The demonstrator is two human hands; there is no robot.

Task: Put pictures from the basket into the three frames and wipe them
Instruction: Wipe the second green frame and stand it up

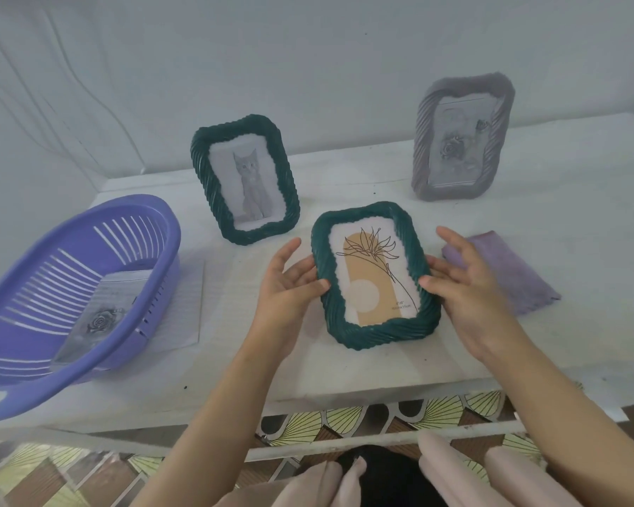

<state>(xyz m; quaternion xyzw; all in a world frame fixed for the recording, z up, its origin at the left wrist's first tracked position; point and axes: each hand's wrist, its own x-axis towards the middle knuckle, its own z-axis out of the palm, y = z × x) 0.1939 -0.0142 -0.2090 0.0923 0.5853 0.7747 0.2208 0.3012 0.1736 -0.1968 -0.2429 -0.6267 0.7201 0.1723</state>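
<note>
The green flower frame (385, 335) tilts in front; cat frame (203, 170) and grey rose frame (422, 140) stand behind.

The near frame (363, 211) is ribbed dark green around an ochre print (372, 283) with a black line flower; the cat frame (203, 166) is the same green, its cat grey. The rose frame (423, 140) is lilac-grey, the slotted basket (162, 228) and cloth (509, 272) purple, the floor tiles (348, 415) yellow-fanned.

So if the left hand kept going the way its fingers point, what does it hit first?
Likely the lower right corner of the standing cat-picture frame: the left hand, holding the flower-print frame, points away and slightly right. Depth is unclear; it could slip just past it.
</note>
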